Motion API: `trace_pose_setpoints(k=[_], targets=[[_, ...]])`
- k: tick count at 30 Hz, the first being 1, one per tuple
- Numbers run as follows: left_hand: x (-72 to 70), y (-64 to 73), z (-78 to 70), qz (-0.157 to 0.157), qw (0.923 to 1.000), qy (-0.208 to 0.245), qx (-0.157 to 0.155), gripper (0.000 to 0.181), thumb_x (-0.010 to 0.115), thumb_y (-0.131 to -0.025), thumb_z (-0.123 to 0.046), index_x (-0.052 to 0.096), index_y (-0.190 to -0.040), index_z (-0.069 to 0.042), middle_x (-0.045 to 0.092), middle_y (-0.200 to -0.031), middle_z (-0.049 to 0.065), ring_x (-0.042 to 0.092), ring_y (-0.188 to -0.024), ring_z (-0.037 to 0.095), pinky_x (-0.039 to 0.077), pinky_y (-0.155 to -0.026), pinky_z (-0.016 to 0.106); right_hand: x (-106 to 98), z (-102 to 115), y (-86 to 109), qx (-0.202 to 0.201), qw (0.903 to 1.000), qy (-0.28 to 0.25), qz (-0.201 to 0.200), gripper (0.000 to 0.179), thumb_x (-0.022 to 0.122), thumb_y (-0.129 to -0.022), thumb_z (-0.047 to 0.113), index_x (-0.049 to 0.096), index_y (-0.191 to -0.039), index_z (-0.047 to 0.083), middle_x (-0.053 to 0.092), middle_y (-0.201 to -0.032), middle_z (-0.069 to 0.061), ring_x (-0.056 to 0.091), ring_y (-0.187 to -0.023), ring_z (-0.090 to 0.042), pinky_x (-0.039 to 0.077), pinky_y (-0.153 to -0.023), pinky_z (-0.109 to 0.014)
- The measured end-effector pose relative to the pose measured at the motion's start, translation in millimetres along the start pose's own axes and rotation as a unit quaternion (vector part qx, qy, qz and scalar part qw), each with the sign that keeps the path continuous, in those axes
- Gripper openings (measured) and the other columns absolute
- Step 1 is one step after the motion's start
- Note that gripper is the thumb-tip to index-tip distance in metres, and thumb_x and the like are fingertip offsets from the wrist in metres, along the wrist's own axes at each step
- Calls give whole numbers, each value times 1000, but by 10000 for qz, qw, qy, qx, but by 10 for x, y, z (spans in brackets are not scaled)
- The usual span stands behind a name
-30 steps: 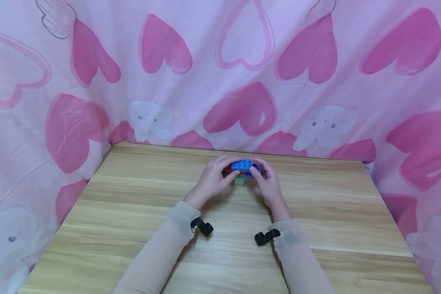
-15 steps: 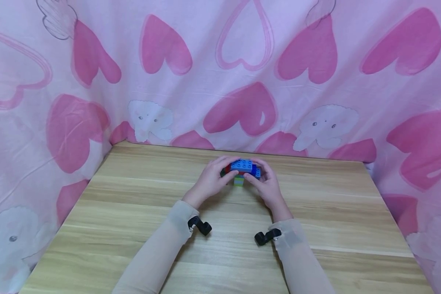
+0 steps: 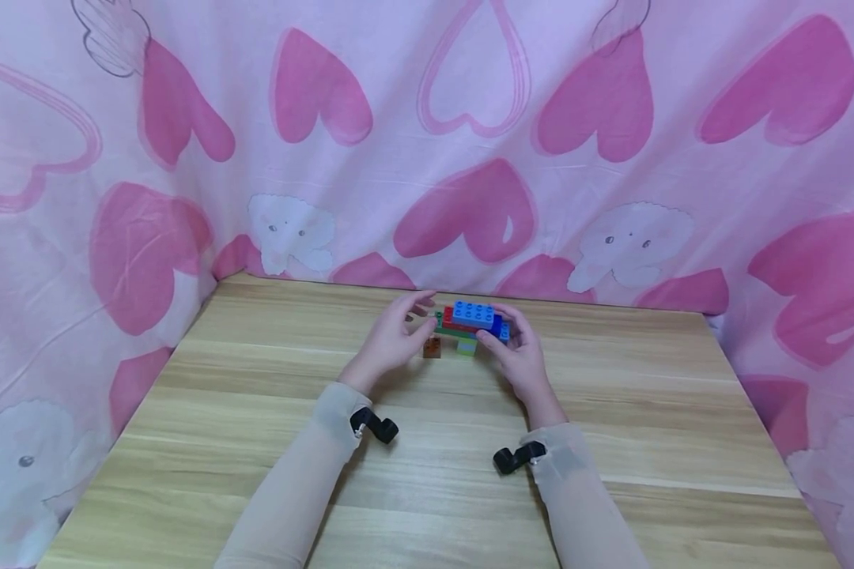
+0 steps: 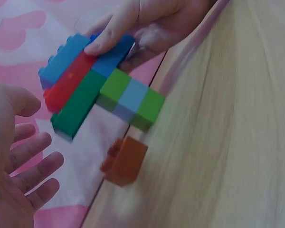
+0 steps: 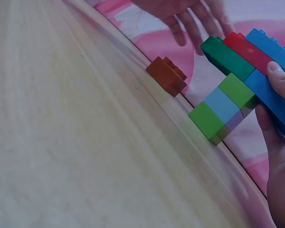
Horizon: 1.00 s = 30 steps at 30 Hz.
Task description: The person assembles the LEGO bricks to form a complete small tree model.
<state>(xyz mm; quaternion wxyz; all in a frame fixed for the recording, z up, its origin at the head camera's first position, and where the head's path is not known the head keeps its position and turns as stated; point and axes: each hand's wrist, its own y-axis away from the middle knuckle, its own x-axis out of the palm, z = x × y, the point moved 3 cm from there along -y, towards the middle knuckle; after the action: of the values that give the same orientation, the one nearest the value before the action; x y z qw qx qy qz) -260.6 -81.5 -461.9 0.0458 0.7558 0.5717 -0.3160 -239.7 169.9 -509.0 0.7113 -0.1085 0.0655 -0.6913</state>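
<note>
A toy brick structure (image 4: pixel 71 78) has layers of blue, red and dark green bricks on a short column (image 4: pixel 132 99) of light green and pale blue bricks. My right hand (image 3: pixel 521 359) holds its right end, with the thumb on the near side, as the right wrist view shows. To the left of the structure is my left hand (image 3: pixel 390 338), its fingers spread and loosely bent with nothing between them. In the left wrist view this hand (image 4: pixel 19 156) is apart from the bricks. A brown brick (image 4: pixel 126 161) stands alone on the table, left of the column.
The wood-grain table (image 3: pixel 427 474) ends just behind the bricks. A pink curtain (image 3: pixel 370 197) with hearts hangs along its back and sides. Black wrist mounts (image 3: pixel 375 425) sit on both sleeves.
My left hand has let go of the structure and moved left, uncovering its dark green end and the brown brick. The right hand keeps hold; the structure has shifted slightly right.
</note>
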Motion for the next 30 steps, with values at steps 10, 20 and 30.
trace_pose_setpoints(k=[10, 20, 30], targets=[[7, 39, 294, 377, 9986, 123, -353, 46, 81, -100, -18, 66, -139, 0, 73, -127, 11, 70, -117, 28, 57, -104, 46, -30, 5, -5, -85, 9997, 126, -174, 60, 79, -102, 7, 51, -155, -1, 60, -142, -7, 57, -134, -20, 49, -110, -20], [43, 56, 414, 774, 9959, -26, -462, 47, 89, -92, -21, 71, -133, -6, 74, -126, 5, 68, -120, 23, 53, -110, 42, -28, 18, -2, -68, 9997, 156, -168, 59, 79, -102, 9, 53, -155, 3, 58, -144, -7, 56, -135, -21, 47, -112, -21], [69, 64, 447, 1034, 9941, -155, -271, 41, 92, -89, -21, 77, -126, -13, 72, -124, -1, 64, -117, 18, 52, -110, 41, -33, -3, -6, 46, 9996, 199, -219, 59, 79, -102, 9, 54, -155, 4, 57, -143, -7, 56, -134, -21, 47, -112, -20]])
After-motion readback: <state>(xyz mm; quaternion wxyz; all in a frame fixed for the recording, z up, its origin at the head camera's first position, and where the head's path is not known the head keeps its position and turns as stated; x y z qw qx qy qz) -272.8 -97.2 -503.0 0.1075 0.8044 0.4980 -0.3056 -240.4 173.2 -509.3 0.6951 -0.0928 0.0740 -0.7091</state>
